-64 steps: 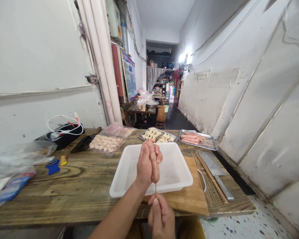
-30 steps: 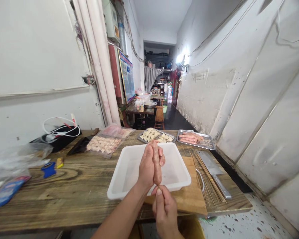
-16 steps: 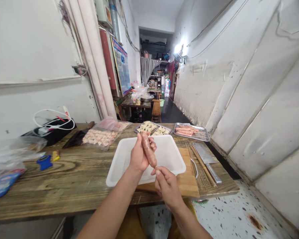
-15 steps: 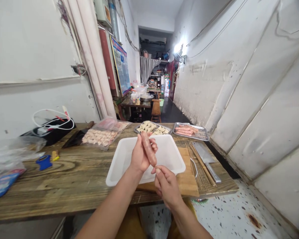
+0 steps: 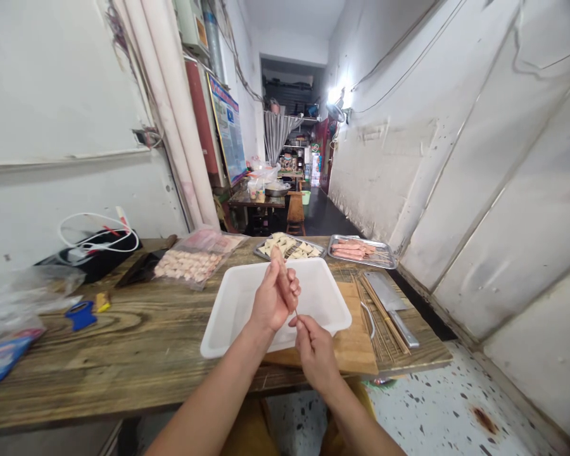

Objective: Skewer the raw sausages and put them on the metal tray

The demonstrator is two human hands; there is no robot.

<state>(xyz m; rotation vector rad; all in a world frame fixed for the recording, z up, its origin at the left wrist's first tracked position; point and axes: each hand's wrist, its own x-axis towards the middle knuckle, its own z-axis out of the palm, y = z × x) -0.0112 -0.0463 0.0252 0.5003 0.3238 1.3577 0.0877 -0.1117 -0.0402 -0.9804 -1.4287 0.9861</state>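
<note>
My left hand [image 5: 272,297] is closed round a pinkish sausage [image 5: 282,273], which tilts up and away from me above a white plastic tub [image 5: 223,310]. Just below it, my right hand [image 5: 315,345] pinches a thin wooden skewer [image 5: 296,312]. The skewer's upper end meets the sausage's lower end; how deep it sits inside is hidden. Beneath the tub lies a wooden cutting board [image 5: 356,335].
A cleaver [image 5: 393,307] and several loose skewers [image 5: 377,323] lie at the right. Behind the tub stand a metal tray of skewered sausages [image 5: 358,250] and a tray of pale triangular pieces [image 5: 285,244]. A bag of meat pieces [image 5: 190,263] lies left.
The sausage has turned more upright in my left hand, with the fingers wrapped further over it. More of the skewer shows between the sausage and my right hand. The view has shifted slightly.
</note>
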